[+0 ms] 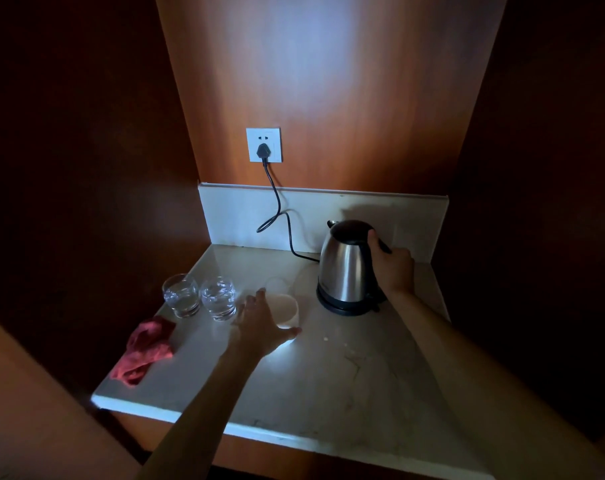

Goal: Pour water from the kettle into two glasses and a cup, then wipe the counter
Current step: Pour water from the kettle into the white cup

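A steel kettle (344, 268) with a black lid stands upright on its black base at the back right of the pale counter (328, 382). My right hand (392, 268) is closed around its black handle. Two clear glasses (181, 295) (219, 298) holding water stand side by side at the left. A white cup (287, 308) sits between them and the kettle, with my left hand (263, 325) spread open just in front of it, fingers touching or nearly touching its side. A red cloth (145, 348) lies crumpled at the counter's left edge.
A black cord (276, 202) runs from the wall socket (264, 145) down to the kettle base. Wooden walls enclose the counter at the back and on both sides. A small clear lid or ring (276, 284) lies behind the cup.
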`<action>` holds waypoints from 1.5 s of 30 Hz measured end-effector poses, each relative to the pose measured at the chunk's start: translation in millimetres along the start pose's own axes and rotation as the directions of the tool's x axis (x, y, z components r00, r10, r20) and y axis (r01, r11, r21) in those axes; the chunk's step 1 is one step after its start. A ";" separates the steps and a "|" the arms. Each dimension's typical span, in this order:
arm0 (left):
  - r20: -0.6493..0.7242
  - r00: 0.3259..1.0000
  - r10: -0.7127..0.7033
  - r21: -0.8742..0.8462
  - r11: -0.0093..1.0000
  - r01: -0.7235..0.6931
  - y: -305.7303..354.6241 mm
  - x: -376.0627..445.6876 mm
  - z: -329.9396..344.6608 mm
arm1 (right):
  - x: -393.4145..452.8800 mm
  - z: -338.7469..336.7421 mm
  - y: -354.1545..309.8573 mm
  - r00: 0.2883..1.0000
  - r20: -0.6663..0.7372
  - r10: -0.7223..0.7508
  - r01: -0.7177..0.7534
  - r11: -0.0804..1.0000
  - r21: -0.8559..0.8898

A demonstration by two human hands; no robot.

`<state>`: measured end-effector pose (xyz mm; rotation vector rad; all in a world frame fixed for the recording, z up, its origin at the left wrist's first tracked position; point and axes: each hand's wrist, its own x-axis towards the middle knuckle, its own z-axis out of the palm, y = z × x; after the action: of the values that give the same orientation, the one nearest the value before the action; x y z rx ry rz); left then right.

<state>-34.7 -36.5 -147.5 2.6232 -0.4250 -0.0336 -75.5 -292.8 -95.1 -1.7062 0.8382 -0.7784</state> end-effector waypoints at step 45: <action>-0.073 0.989 0.127 -0.384 0.912 -0.145 -42.8 2.2 19.5 | -39.9 -34.3 -114.2 0.850 0.490 -0.191 0.320 0.927 -0.194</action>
<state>-22.0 -10.2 -184.5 2.1936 -0.5251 -0.0100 -107.1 -251.9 19.6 -2.1673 0.3921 -0.4023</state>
